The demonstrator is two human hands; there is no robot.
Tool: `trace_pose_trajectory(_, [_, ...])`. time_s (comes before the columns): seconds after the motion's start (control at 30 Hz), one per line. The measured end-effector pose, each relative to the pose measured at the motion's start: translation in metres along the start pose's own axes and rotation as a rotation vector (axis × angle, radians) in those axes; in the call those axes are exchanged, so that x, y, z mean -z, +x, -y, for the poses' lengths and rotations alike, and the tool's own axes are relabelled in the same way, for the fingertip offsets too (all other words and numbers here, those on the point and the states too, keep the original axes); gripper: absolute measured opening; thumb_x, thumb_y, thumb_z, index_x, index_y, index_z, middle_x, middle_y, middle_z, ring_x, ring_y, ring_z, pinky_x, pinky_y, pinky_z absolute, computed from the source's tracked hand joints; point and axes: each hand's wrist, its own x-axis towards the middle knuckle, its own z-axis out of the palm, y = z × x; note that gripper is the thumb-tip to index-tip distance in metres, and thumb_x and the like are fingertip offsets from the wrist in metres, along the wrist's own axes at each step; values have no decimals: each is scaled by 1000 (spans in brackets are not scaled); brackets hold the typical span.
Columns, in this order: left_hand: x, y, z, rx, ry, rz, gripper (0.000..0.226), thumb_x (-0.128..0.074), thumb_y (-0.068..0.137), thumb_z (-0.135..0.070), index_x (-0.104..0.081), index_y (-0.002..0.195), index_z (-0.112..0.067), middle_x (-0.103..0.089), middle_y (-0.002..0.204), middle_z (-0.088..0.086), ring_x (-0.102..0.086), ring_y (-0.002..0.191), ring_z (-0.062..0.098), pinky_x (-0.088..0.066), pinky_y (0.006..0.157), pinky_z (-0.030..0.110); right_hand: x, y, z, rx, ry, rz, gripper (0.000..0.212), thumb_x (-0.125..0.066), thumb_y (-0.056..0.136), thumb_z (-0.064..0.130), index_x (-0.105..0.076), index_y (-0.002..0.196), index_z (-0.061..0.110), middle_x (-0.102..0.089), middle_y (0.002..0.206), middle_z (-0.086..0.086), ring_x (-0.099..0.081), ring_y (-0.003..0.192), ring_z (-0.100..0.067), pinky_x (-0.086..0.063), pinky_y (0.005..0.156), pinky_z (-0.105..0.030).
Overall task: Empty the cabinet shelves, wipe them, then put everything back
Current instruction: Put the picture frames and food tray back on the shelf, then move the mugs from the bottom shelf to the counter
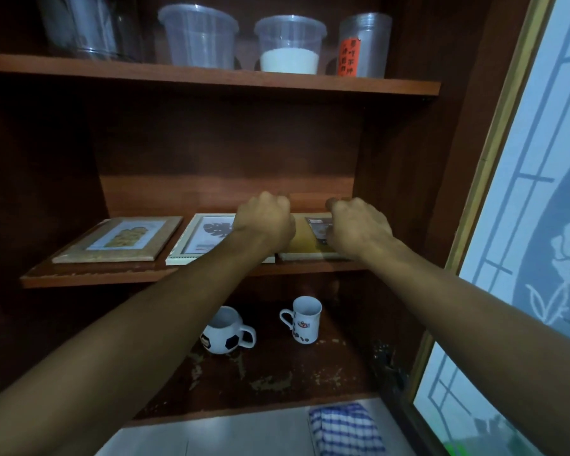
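Three picture frames lie flat on the middle shelf (96,274): a wooden frame (119,240) at the left, a white frame (199,240) in the middle and a yellow picture frame (305,243) at the right. My left hand (265,222) and my right hand (359,225) reach in over the yellow frame, one on each side of it. Their fingers curl down around its far corners, and the fingertips are hidden behind the knuckles. A blue checked cloth (346,429) lies on the tiled floor below the cabinet.
The top shelf (211,77) carries clear plastic tubs, one holding white powder (290,44), and a jar with a red label (364,44). The worn bottom shelf holds a football mug (226,330) and a white mug (305,320). An open frosted-glass door (524,225) stands at the right.
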Motion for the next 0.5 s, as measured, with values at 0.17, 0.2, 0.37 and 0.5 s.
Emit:
trace_pose_trajectory(0.17, [-7,-19,5,-50,-96,-123,39,-48,92,-24,-51,128,-11,-59,120,12,-57,104,34,-44,76,37,-4,-18,-2,43,46,-30,36,-55,89,18,-56,125,15,-60,117,-11,-60,102,-31,-47,75,-36])
trace_pose_trajectory(0.2, [-8,-23,5,-68,-123,-169,38,-49,91,-23,-53,127,-10,-59,120,12,-58,104,34,-46,78,38,-6,-21,-3,50,64,-43,35,-57,88,18,-56,124,16,-61,117,-9,-60,101,-30,-48,75,-36])
trace_pose_trajectory(0.37, [-22,-49,7,-195,-210,-416,42,-50,79,-23,-60,116,-5,-62,108,13,-57,96,33,-46,81,44,-20,-41,-12,134,252,-148,38,-60,87,18,-56,124,13,-59,122,-5,-55,110,-24,-43,79,-28])
trace_pose_trajectory(0.5, [-34,-77,11,-209,-216,-369,56,-54,82,-26,-47,136,-13,-53,128,8,-44,124,28,-34,104,52,-33,-67,-12,209,385,-170,57,-62,88,15,-44,142,10,-48,142,-6,-40,135,-21,-33,109,-30])
